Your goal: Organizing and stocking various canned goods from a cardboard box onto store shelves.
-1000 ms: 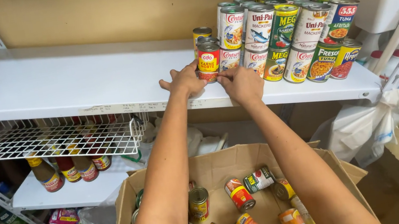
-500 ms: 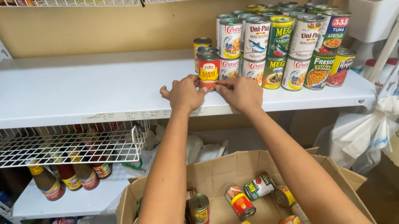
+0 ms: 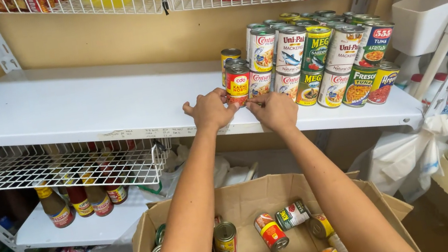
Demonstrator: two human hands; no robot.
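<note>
Both hands now rest at the front edge of the white laminate shelf, where half a second ago they were in much the same spot, so little has shifted beyond the camera tipping slightly. The left hand lies with fingers curled loosely together against the small red-and-yellow labelled tin can, which stands upright at the front left of the stacked group of tins. The right hand sits just beside it, fingertips pinched together near the base of the next tin; whether they grip anything cannot be told. Below, the open brown cardboard box holds loose tins lying on their sides
</note>
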